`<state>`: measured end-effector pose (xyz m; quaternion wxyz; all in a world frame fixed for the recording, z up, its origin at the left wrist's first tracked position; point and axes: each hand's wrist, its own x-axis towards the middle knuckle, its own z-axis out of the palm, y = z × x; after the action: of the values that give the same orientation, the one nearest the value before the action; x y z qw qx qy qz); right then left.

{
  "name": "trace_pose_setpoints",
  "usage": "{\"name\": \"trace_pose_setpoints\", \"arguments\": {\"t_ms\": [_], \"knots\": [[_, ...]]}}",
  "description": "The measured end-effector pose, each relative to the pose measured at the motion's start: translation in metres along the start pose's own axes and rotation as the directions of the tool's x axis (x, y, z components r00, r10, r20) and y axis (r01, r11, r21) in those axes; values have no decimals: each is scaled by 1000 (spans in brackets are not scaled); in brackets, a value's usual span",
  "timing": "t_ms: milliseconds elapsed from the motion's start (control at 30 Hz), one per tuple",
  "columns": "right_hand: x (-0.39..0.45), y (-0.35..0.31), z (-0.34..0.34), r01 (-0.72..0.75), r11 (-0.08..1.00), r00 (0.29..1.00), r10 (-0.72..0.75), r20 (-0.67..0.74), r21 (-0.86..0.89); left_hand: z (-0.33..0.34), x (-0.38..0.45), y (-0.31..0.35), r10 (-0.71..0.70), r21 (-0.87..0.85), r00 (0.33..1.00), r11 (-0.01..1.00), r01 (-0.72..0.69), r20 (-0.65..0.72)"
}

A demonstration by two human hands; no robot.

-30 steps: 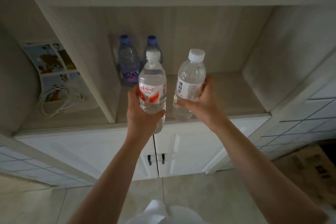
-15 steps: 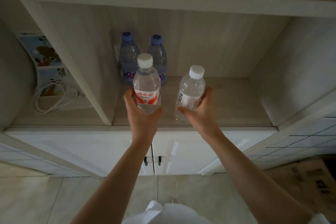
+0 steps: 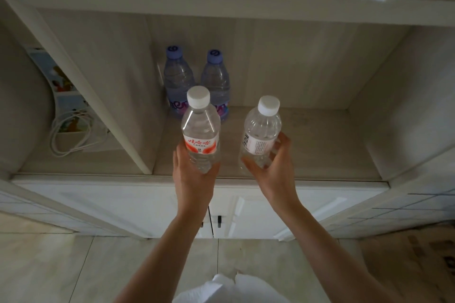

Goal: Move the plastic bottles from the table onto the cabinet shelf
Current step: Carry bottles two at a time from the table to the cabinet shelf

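A clear water bottle with a red label (image 3: 200,136) is gripped around its lower body by the left hand (image 3: 194,177); a white-labelled bottle (image 3: 261,134), tilted slightly, is clasped by the right hand (image 3: 273,171). Both are held over the cabinet shelf (image 3: 320,145). Two purple-capped bottles (image 3: 177,81) are seen standing beyond the hands, at the back.

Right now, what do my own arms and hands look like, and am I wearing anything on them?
Both forearms are bare up to the bottom edge of the picture: no sleeves in view. The left hand and the right hand wear no gloves, and no rings, watch or bracelet show on the visible sides of fingers and wrists. The lighting is dim, so small marks can't be ruled out. A bit of white clothing shows between the arms.
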<state>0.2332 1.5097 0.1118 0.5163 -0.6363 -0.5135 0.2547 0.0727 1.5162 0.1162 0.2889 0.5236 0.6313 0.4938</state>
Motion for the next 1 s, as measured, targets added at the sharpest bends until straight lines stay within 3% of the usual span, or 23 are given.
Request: {"name": "trace_pose_setpoints", "arguments": {"t_ms": [333, 733, 1000], "knots": [[26, 9, -8, 68, 992, 998, -68, 11, -102, 41, 14, 10, -39, -68, 997, 997, 35, -63], [99, 25, -22, 8, 981, 998, -19, -53, -193, 115, 53, 29, 37, -114, 999, 993, -36, 4], [124, 29, -19, -17, 974, 998, 2, -69, -224, 145, 73, 31, 62, -41, 998, 997, -62, 16]]}}
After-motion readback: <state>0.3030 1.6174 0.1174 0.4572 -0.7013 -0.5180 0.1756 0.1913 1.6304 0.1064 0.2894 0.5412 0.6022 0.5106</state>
